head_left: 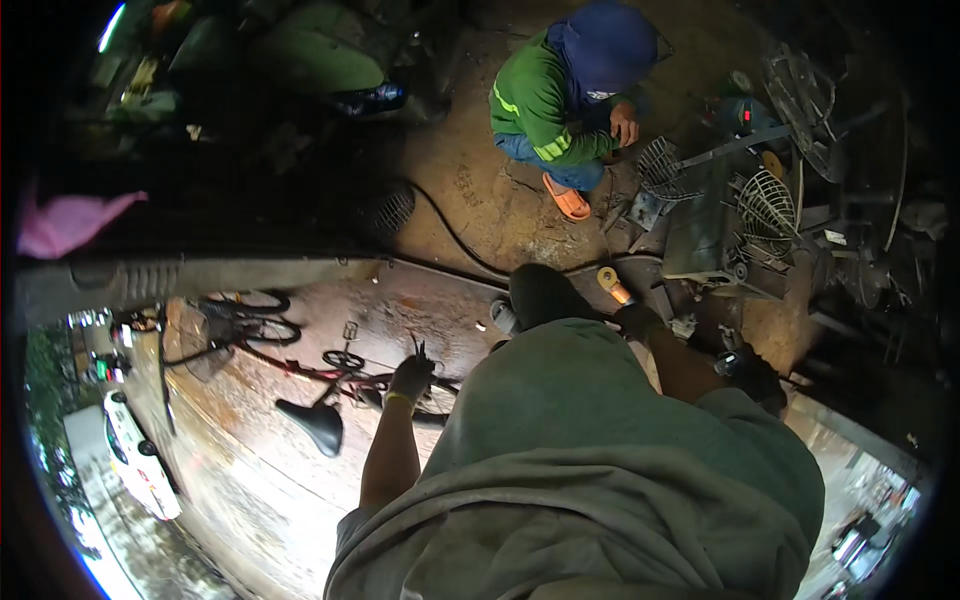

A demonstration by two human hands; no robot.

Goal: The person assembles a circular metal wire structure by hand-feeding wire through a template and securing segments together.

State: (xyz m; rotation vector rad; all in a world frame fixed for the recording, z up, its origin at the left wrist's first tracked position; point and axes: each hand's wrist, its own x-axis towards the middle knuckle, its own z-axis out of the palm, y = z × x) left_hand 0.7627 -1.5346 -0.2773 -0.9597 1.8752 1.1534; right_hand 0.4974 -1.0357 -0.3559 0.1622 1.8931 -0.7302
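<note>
My left hand [410, 378], in a dark glove with a yellow band at the wrist, hangs at my left side above a red bicycle [285, 366] with a black saddle [312, 426]. Its thin dark fingers look stretched and apart, and I see nothing in them. At my right, my dark-gloved right hand [637, 318] is closed round a small orange tool [620, 293], which looks like an angle grinder with a round yellowish end. My green shirt [560, 400] fills the lower middle and hides part of the ground.
Ahead, a person [560, 110] in green sleeves and orange sandals crouches, hands together. A black cable [445, 222] crosses the ground before me. Wire metal cages [768, 208] and scrap lie at the right. A pink cloth [75, 220] and a white car [140, 455] are at the left.
</note>
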